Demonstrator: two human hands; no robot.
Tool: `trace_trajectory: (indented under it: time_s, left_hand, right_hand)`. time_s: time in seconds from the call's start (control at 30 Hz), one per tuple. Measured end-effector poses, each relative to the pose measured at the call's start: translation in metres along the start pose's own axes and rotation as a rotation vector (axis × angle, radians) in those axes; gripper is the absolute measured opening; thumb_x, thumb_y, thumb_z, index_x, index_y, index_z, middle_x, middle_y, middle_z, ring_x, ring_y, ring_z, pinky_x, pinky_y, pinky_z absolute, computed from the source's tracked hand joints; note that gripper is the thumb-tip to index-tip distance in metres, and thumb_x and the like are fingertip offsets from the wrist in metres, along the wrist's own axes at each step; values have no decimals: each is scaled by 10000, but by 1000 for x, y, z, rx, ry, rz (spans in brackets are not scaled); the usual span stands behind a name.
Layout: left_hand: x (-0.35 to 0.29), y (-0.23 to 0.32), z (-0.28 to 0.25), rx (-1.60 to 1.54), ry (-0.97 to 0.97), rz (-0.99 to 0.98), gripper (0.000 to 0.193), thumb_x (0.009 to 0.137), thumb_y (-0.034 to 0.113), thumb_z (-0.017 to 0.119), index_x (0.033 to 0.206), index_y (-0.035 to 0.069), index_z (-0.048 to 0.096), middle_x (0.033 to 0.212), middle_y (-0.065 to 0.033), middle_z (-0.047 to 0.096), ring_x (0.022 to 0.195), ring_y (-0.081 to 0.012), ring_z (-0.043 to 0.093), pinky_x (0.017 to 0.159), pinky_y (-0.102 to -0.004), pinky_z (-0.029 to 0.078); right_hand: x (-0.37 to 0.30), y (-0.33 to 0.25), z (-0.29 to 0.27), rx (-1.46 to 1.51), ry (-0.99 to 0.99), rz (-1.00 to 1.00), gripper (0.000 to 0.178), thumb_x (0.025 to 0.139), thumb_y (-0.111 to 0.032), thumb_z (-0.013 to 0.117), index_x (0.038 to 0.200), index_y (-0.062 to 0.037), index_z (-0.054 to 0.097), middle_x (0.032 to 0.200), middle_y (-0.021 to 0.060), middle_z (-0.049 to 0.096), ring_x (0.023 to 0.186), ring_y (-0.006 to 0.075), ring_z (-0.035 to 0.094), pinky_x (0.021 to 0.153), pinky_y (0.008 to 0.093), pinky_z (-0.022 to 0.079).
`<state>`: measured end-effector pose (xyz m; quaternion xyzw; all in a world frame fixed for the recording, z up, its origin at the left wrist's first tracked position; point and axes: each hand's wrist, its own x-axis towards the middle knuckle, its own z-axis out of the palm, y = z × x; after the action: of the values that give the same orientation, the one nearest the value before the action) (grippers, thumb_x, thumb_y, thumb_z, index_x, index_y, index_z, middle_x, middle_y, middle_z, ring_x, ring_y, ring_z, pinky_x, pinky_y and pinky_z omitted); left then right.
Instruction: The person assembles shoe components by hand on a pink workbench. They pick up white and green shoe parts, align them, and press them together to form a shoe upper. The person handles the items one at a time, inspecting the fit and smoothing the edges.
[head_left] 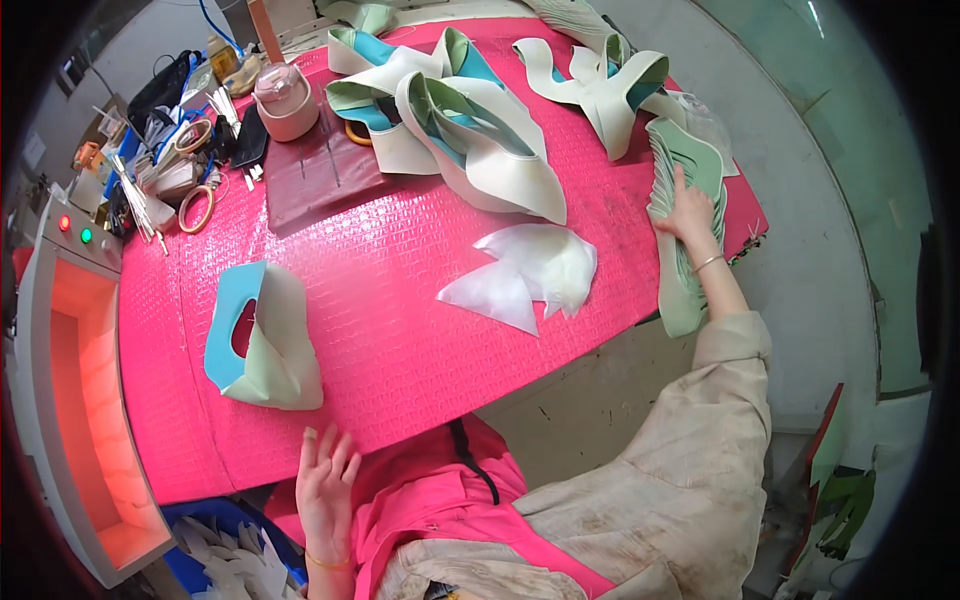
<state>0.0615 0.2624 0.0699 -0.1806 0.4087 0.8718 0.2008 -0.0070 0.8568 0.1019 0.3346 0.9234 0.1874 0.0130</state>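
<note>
Our right hand point(690, 213) touches the green stack point(674, 268), whose long axis points away from us; pinching, we cannot tell. Our left hand point(327, 492) is spread.

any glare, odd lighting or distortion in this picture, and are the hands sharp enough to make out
In the head view, glare whitens patches of the pink table; in the head view, the box glows red-orange inside; the head view's fisheye bends straight edges, with black corners; also in the head view, left hand and right hand are clear enough to make out.
</note>
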Motion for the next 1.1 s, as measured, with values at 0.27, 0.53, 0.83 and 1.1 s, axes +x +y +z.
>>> trace_trajectory:
  time_s: [0.27,0.53,0.83,1.1]
  left_hand:
    - [-33,26,-33,386,355,166,130,858,114,560,950,25,580,595,-3,503,479,-64,437,441,-195,345]
    - [-44,27,22,580,418,505,168,887,157,517,841,0,557,599,-14,502,494,-63,422,457,-188,320]
    - [-2,44,83,404,193,339,236,902,178,462,824,-11,580,725,-83,590,576,-118,527,530,-226,416]
    - [9,82,35,439,-64,374,276,883,122,497,1094,-41,570,884,-162,637,634,-125,567,581,-215,465]
  right_hand:
    - [42,162,-10,572,227,-75,1064,475,-98,758,1383,-154,206,1155,186,530,1034,342,525,904,403,402]
    - [125,167,97,101,252,-13,873,589,61,628,1353,-213,307,1232,133,486,1109,311,469,929,392,372]
    - [158,185,122,596,298,115,526,851,-171,541,1342,-133,356,1333,145,342,1123,302,451,925,383,404]
    - [30,-62,-118,771,208,-843,417,863,-30,481,1276,-48,424,1243,103,438,925,184,523,823,277,415]
